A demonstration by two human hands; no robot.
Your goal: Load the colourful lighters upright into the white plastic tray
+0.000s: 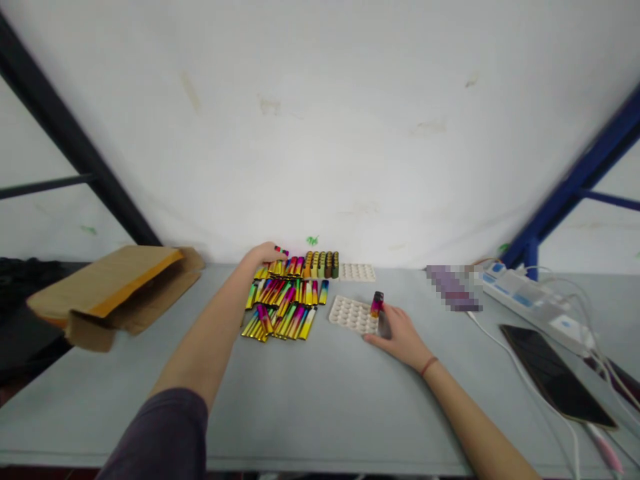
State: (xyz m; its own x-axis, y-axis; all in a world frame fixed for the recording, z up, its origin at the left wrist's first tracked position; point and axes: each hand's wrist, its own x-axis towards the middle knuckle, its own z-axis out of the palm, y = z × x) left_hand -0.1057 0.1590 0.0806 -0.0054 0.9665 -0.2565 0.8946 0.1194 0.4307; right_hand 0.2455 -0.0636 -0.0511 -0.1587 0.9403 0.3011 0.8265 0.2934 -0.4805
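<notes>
Left hand [264, 256] curled over the lighter pile [285, 300], whether it gripped one I couldn't tell. Right hand [400, 333] lay half-open against the white tray [350, 315], beside an upright lighter [377, 304].

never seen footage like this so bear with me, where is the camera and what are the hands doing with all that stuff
No machine here: these are a person's two bare hands, filmed by one camera worn on the head, looking forward and down. On the grey table lies a pile of shiny coloured lighters, with a row standing upright behind it. The left hand reaches onto the pile's far edge; whether it grips one is unclear. The right hand rests at a white dimpled tray, fingers beside one lighter standing in its corner. A second tray lies further back. A cardboard box sits left; a power strip and a phone sit right.
</notes>
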